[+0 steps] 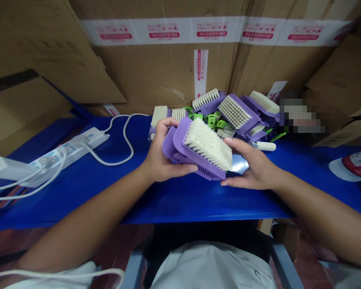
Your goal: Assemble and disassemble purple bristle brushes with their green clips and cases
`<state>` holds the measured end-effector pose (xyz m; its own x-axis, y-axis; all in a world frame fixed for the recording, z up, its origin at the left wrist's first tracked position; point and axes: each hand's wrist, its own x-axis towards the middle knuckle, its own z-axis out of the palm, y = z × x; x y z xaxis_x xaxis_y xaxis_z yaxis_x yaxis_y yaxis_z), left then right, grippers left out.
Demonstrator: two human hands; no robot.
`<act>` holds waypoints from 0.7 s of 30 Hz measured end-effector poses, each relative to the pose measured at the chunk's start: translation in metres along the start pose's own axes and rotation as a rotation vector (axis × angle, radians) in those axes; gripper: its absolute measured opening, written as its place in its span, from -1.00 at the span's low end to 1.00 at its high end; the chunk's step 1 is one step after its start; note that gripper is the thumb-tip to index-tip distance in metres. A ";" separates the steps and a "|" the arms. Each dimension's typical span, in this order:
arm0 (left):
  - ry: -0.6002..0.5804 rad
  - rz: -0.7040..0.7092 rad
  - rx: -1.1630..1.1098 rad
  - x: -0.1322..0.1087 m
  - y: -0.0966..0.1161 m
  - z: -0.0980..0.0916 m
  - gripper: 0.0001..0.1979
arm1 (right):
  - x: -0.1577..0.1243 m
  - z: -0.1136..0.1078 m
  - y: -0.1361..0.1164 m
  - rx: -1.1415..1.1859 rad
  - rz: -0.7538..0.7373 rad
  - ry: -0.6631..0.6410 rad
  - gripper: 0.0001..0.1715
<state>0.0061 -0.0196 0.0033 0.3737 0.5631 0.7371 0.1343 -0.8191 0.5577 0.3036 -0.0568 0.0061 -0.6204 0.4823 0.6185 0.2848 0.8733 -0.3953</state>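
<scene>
A purple scrubbing brush (209, 144) with dense white bristles is held up above the blue table, bristles facing up and toward me. My left hand (165, 154) is closed round its left end, thumb along the near side. At the opposite end, my right hand (251, 162) has its fingers curved about the brush's corner, with fingertips at the bristles and at the lower edge. A shiny silvery piece (240, 164) shows between those fingers; whether it belongs to the brush I cannot tell. Just behind lies a pile of similar purple brushes (236, 112) with green plastic parts (212, 120) among them.
Tall cardboard boxes (156, 68) stand along the back of the blue table (168, 200). A white power strip (69, 154) with plugs and cables lies to the left. On the right are a white handle (266, 146) and a red-labelled container (356, 164).
</scene>
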 end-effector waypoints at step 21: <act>-0.289 -0.398 -0.035 -0.003 0.002 0.020 -0.20 | 0.013 0.002 -0.009 0.819 0.644 0.259 -0.18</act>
<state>0.0234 -0.0252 -0.0048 0.5395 0.7741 0.3311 0.2891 -0.5397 0.7907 0.2917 -0.0586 0.0162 -0.3275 0.9193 0.2181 -0.1336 0.1834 -0.9739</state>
